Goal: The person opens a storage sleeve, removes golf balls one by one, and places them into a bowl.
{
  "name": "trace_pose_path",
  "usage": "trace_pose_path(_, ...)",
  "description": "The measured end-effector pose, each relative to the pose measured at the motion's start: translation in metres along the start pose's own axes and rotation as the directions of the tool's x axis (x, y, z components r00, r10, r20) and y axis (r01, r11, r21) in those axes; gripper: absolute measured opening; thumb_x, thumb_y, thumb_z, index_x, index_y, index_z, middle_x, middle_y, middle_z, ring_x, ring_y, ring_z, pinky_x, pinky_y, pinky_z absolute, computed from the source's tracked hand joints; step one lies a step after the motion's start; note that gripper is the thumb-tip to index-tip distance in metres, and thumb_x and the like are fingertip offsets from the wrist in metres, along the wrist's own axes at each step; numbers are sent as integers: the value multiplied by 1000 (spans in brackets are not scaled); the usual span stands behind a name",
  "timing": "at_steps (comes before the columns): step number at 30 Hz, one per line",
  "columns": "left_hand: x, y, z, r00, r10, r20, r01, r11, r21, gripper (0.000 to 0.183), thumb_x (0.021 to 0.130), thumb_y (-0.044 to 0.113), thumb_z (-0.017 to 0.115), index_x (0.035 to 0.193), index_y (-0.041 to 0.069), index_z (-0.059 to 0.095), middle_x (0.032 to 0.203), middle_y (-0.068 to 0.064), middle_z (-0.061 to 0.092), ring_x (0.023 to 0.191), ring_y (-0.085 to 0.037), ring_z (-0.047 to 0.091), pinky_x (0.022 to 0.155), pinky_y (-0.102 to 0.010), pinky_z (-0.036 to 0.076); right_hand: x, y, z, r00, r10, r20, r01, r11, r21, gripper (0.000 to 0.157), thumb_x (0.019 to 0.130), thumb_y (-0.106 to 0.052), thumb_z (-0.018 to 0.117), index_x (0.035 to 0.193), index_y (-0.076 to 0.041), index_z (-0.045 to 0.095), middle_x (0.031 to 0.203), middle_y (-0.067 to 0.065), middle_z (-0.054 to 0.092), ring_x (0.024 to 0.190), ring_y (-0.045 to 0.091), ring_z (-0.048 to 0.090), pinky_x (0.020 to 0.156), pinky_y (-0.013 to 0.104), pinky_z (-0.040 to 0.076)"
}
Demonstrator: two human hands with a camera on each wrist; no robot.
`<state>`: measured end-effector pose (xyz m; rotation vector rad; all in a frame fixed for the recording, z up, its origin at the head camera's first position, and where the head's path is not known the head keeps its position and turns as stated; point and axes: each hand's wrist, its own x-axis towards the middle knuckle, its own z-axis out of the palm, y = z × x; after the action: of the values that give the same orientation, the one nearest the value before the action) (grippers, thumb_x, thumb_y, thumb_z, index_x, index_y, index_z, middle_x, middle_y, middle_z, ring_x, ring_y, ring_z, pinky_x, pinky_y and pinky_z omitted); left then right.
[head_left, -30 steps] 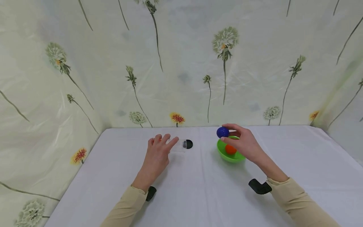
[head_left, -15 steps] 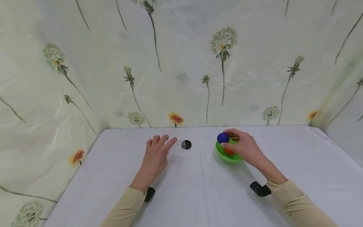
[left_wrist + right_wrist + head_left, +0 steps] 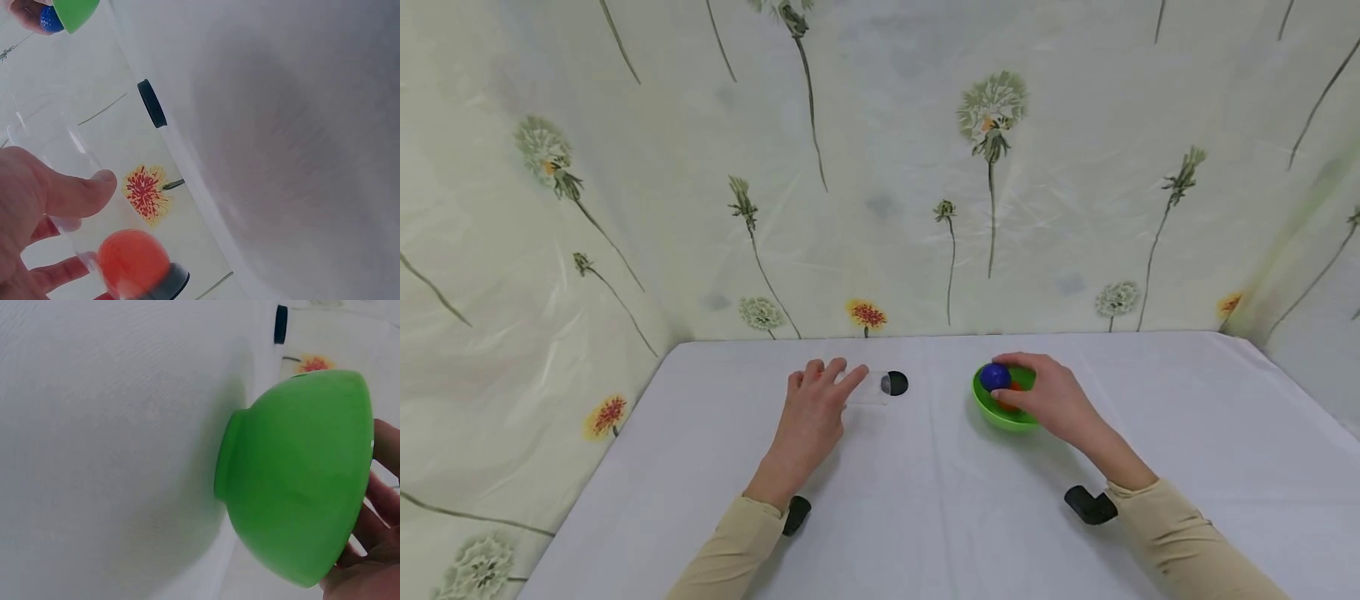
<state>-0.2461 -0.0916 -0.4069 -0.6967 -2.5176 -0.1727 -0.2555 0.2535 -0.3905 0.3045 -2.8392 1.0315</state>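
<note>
My left hand (image 3: 811, 412) holds a clear plastic tube (image 3: 867, 388) roughly level above the table. In the left wrist view an orange ball (image 3: 132, 259) sits inside, at the tube's black end (image 3: 169, 284); from the head, my fingers mostly hide this end. A round black lid (image 3: 898, 383) lies flat on the cloth, partly seen through the tube's right end. With thumb and fingers, my right hand (image 3: 1051, 398) pinches a blue ball (image 3: 996, 377) inside the rim of a green bowl (image 3: 1006, 423). Another orange ball (image 3: 1011, 402) lies in the bowl, partly covered by the hand.
White cloth (image 3: 887, 525) covers the table. Behind it and at both sides hang pale curtains (image 3: 880, 208) with a dandelion print. Black fittings (image 3: 1092, 506) stick out from both wrists.
My right hand has moved down, bringing the blue ball from above the bowl to inside its rim. My left hand and the tube have stayed in place.
</note>
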Motion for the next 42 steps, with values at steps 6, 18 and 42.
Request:
trace_pose_path(6,-1,0,2,1000,-17,7,17,1000,7,63,79,0,78,133,23,57,124,-6,54,108,-29,47,85,-46,40,0,7,6,999,-34,1,34,999,-34,46,86,-23,77,127,-8,64,131,21,55,122,43,47,95,61,40)
trace_pose_path(18,-1,-1,1,1000,-9,-2,9,1000,4,63,78,-1,78,133,22,57,123,-6,55,108,-29,48,84,-46,41,-1,11,8,999,-39,-5,39,999,-24,44,86,-20,75,128,-9,64,132,21,56,123,43,47,95,59,40)
trace_pose_path(42,2,4,-5,1000,15,-8,-15,1000,27,62,80,-2,76,133,23,57,125,-6,55,108,-28,47,85,-45,39,-7,-15,7,999,-31,40,9,885,465,47,90,-29,74,130,-9,61,130,10,62,126,30,54,94,27,48)
